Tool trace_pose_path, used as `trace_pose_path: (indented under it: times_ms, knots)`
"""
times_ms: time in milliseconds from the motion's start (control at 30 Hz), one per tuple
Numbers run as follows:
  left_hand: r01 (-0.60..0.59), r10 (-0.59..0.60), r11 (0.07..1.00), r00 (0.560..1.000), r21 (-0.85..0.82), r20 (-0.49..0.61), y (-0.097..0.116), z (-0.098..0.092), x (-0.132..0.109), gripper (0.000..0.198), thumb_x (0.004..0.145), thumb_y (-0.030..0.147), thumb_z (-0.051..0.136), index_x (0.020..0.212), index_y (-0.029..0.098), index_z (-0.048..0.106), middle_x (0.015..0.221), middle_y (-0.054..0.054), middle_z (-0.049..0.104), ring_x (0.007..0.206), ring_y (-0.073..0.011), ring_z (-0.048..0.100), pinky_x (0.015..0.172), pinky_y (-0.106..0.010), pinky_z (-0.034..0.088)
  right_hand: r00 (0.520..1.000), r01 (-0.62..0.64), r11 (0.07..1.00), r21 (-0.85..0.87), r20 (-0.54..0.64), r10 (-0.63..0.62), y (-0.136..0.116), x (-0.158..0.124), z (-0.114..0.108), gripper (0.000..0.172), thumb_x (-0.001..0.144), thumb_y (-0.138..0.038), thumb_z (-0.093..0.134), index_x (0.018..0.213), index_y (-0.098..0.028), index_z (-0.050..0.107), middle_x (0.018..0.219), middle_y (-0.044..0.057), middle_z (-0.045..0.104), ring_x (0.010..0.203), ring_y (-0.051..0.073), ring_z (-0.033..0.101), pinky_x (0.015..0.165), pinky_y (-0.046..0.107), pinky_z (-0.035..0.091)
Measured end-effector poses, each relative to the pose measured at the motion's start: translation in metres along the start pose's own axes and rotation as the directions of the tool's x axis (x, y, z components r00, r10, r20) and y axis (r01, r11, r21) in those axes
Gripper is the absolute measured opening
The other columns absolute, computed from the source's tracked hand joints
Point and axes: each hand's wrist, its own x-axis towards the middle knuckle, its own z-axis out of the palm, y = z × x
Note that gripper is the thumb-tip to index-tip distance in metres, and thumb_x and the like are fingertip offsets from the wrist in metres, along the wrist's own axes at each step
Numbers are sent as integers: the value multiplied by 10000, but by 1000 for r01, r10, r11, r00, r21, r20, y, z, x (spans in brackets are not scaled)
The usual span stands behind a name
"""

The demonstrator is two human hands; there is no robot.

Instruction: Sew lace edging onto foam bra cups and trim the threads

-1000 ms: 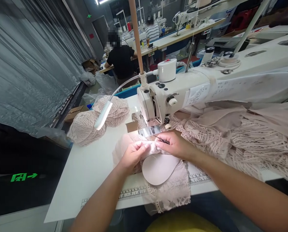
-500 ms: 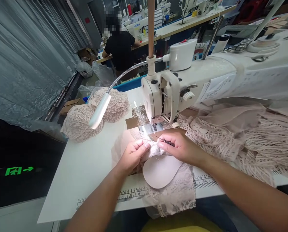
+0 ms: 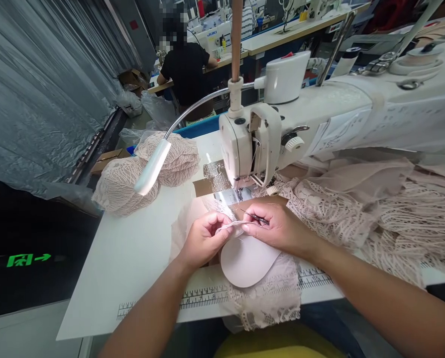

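Note:
My left hand point(image 3: 203, 239) pinches the edge of pale pink lace fabric point(image 3: 269, 304) between thumb and fingers. My right hand point(image 3: 282, 227) grips the same edge a little to the right. Tucked in its fingers is a thin, dark pointed tool point(image 3: 258, 218), its tip towards the left; its exact kind is unclear. Below both hands lies a smooth pale foam bra cup point(image 3: 247, 263), overlapping the lace, which hangs past the table's front edge. Just beyond the hands stands the needle end of a white sewing machine point(image 3: 239, 149).
Two lace-covered bundles point(image 3: 127, 186) lie at the table's point(image 3: 133, 258) left. Heaped lace point(image 3: 405, 209) covers the right side. A lamp point(image 3: 153, 166) on a bendable neck hangs over the left. A ruler strip point(image 3: 203, 297) runs along the front. Farther off, a person point(image 3: 187, 69) sits at another machine.
My hands have turned the pinched lace edge up, so it now shows as a narrow fold stretched between them. The bra cup has hardly shifted, and the view has moved slightly.

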Motion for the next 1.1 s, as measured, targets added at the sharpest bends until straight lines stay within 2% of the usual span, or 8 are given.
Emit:
trace_pose_path:
  times_ms: [133, 200, 333, 533, 800, 933, 1000, 1100]
  knots:
    - [-163, 255, 908, 946, 386, -201, 9, -4, -9, 114, 795, 258, 621, 792, 152, 579, 732, -15, 513, 652, -110, 454, 597, -231, 383, 999, -18, 999, -39, -47, 16, 1, -2, 2, 146, 777, -240, 538, 647, -177, 517, 639, -12, 506, 609, 117, 446, 547, 237, 333]
    - [-153, 265, 895, 938, 418, -225, 17, -5, -16, 127, 809, 271, 607, 780, 153, 574, 656, 7, 484, 580, -94, 419, 551, -225, 364, 998, -42, 999, -28, -57, 40, 1, -2, 1, 159, 781, -249, 541, 644, -178, 501, 631, -20, 491, 596, 111, 433, 544, 237, 328]
    - [-44, 48, 970, 999, 238, -10, 23, 5, -26, 223, 780, 323, 650, 907, 145, 605, 739, -21, 550, 648, -117, 493, 578, -229, 403, 1000, 21, 991, 129, 19, -24, 1, -2, 2, 206, 820, -298, 536, 664, -180, 472, 650, -22, 481, 619, 111, 448, 577, 237, 363]
    - [74, -28, 955, 986, -288, 162, 14, 27, -16, 235, 737, 249, 708, 793, 155, 499, 789, -5, 552, 761, -121, 547, 686, -227, 437, 922, 198, 915, 352, 251, -296, 1, -1, 9, 235, 922, -278, 404, 854, -152, 591, 822, 39, 599, 782, 151, 551, 723, 276, 431]
    - [140, -113, 908, 989, -395, 91, 9, 22, -13, 93, 734, 132, 650, 794, 105, 584, 706, -8, 558, 640, -81, 516, 601, -183, 404, 932, 360, 908, 216, -32, -362, 5, -6, 8, 148, 855, -249, 520, 839, -184, 653, 841, 53, 625, 805, 177, 578, 744, 314, 450]
    - [211, -186, 883, 977, -420, 101, 14, 19, -15, 249, 675, 91, 548, 913, 112, 618, 660, -9, 575, 570, -99, 515, 543, -202, 392, 993, 92, 951, 295, -101, -65, 5, -6, 9, 261, 822, -366, 564, 1005, -182, 595, 746, 23, 580, 657, 149, 537, 623, 284, 433]
    - [208, -187, 900, 978, -382, 91, 15, 18, -15, 282, 645, 89, 508, 901, 115, 623, 623, 2, 558, 536, -94, 489, 518, -199, 371, 998, -58, 911, 408, 16, 56, 5, -5, 10, 375, 820, -419, 558, 1102, -173, 536, 665, -16, 520, 529, 108, 456, 520, 250, 386]
    - [174, -169, 931, 985, -320, 43, 14, 16, -15, 241, 635, 101, 462, 822, 125, 612, 611, 16, 522, 520, -81, 432, 497, -191, 331, 984, -120, 841, 527, 178, 29, 4, -2, 12, 357, 817, -431, 561, 1038, -152, 546, 657, -30, 470, 488, 75, 388, 464, 223, 331]
